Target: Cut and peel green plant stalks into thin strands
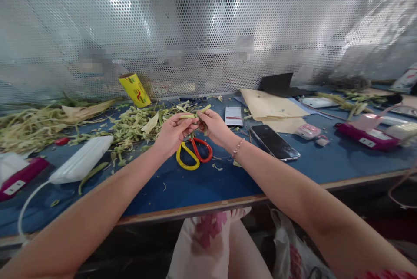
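Over the middle of the blue table, my left hand (pixel 177 131) and my right hand (pixel 213 126) meet, fingers closed on a pale green plant strip (pixel 188 116). Its ends poke out above and between the fingertips; the rest is hidden by them. Just below lie scissors (pixel 196 155) with one yellow and one red handle loop, their blades out of sight under the hands. A loose heap of similar green plant pieces (pixel 130 129) spreads beside my left hand. To the right of my right hand a small white card box (pixel 233 116) rests on the table.
A dark phone (pixel 274 142) and brown paper sheets (pixel 272 104) lie to the right. At left are a white power bank (pixel 81 159) with a cable and long dried strips (pixel 39 125). A yellow tube (pixel 134 90) leans against the perforated metal screen (pixel 208 23). The table's front edge (pixel 195 210) is near my lap.
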A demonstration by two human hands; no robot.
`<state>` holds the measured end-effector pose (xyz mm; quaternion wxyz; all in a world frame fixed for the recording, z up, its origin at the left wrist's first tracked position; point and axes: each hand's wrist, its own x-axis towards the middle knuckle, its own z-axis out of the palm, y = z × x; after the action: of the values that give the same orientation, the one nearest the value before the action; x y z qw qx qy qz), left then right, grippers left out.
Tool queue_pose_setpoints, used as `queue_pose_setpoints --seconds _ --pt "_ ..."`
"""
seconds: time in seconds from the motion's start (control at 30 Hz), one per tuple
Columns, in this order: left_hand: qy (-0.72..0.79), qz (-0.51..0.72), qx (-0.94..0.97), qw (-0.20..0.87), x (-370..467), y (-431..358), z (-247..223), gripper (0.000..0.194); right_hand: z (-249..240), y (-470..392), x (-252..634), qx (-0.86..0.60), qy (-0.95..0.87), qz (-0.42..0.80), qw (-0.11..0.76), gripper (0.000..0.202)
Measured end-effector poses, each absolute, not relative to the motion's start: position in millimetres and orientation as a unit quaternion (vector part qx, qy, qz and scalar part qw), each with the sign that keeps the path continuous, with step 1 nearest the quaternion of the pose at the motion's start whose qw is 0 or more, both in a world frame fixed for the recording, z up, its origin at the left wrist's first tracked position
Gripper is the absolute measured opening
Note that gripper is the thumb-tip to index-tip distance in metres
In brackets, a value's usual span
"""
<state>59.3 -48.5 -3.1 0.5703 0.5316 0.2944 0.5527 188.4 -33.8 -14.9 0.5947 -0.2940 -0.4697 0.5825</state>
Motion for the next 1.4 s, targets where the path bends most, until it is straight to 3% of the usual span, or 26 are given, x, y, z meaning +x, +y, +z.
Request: queue_pose_setpoints --seconds 0.67,0.87,0.97,1.17,1.4 --pt "0.355 0.528 0.561 0.530 56.8 -47.1 -2.4 0.029 -17.6 -34.4 188.4 -0.335 -0.604 0.468 0.551 0.019" --pt "0.390 0.548 0.537 0.509 53.3 -42.1 -0.9 0.023 -15.7 -33.3 192.4 -0.341 -0.658 0.429 0.516 0.006" --pt "0.416 0.560 0.559 0.448 49.1 -38.4 -1.3 0.021 -15.4 -31.9 194.4 -0.343 -0.668 0.425 0.505 0.010" --pt "0.435 0.519 0.708 0.203 42.1 -42.7 0.7 0.024 -13.9 -38.6 194.4 -0.334 -0.672 0.353 0.559 0.012" --pt "0.434 0.527 0.710 0.173 41.4 -43.8 0.5 0.018 -11.0 -49.4 192.9 -0.308 -0.713 0.278 0.565 0.008"
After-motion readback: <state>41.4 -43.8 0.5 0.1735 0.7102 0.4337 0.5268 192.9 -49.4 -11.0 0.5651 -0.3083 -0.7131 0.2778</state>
